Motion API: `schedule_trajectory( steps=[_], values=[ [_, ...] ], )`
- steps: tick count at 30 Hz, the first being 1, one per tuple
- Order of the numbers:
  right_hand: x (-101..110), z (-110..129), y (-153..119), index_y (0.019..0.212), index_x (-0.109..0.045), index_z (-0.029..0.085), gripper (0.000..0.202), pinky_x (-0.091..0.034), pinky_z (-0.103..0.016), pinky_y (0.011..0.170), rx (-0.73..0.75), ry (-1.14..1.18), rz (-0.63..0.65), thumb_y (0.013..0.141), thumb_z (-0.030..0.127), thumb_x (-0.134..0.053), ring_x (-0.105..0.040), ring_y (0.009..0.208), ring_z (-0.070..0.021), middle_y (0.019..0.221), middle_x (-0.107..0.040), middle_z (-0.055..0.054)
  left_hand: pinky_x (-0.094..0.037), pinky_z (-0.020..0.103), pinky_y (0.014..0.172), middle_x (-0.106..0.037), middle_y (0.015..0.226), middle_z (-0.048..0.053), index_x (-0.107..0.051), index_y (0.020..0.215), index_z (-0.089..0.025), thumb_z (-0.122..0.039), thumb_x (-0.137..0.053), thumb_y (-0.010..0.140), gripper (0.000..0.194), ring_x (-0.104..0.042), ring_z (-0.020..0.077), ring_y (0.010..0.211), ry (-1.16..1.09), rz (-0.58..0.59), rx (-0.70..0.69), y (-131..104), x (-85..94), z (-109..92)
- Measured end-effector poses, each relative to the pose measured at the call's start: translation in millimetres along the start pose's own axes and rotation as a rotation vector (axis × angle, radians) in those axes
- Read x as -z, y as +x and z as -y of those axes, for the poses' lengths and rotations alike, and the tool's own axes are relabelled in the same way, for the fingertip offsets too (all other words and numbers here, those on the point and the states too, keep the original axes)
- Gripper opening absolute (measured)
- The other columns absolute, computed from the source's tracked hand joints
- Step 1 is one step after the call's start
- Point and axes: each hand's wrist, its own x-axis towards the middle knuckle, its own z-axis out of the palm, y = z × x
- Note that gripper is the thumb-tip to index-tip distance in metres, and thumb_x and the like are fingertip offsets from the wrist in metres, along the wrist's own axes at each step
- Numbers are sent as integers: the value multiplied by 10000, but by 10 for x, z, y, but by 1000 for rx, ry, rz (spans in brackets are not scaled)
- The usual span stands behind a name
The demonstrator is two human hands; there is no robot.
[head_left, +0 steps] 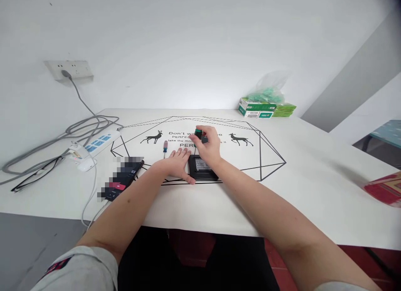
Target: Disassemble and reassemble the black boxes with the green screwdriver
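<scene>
My right hand (209, 145) is closed around the green and black handle of a screwdriver (198, 134), held upright. Its thin shaft points down at the upper left corner of a flat black device (203, 175) with a pale printed label. Whether the tip touches a screw is too small to tell. My left hand (179, 164) lies flat with fingers spread, its thumb side against the left edge of the device. Just beyond the left fingers, a second, smaller screwdriver (165, 147) with a blue and reddish handle lies on the white table mat (244, 161).
To the left lie a phone (123, 180) with its screen lit, a white power strip (102, 144) and coiled grey cable (78, 126). Green and white boxes (257, 107) with a plastic bag on top stand at the back right. A red package (385, 188) sits at the right edge.
</scene>
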Motion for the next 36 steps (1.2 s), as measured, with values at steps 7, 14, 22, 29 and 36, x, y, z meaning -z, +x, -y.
schedule_trajectory(
  steps=[7,14,22,29,36],
  values=[
    [65,-2,-56,1174,-774,315,390,-583,-525,948,-27,83,-59,1096,577,-495,-674,994,-279,1019,-700,-83,1,563,1404,157,1846,187,69,1794,-91,-1029,-640,641,1646,144,428,1722,3,22,19,-48,43,-55],
    [63,-51,-13,1145,-788,295,322,-590,-413,767,-253,276,-12,961,557,-749,-586,756,-189,818,-578,9,-25,587,1402,160,1849,167,51,1800,-125,-1028,-664,622,1646,142,453,1718,-11,22,21,-58,57,-73],
    [188,-56,4,1138,-753,304,247,-651,-465,916,-171,316,63,991,498,-713,-694,1236,-276,1401,-696,-108,-25,595,1400,157,1848,178,78,1795,-115,-1034,-645,636,1646,142,442,1720,3,17,13,-41,38,-43],
    [123,-3,-48,1095,-545,312,343,-664,-465,940,-271,460,98,971,549,-760,-786,1190,-263,1539,-671,-115,-28,609,1397,152,1848,161,81,1801,-149,-1018,-662,647,1625,138,452,1717,-7,11,7,-31,25,-23],
    [163,38,-58,1087,-612,282,304,-629,-421,851,-216,312,77,985,536,-745,-774,1004,-221,1392,-776,-120,3,585,1401,157,1848,173,67,1798,-118,-1036,-656,625,1655,163,412,1721,-12,13,7,-8,8,-7]
  ],
)
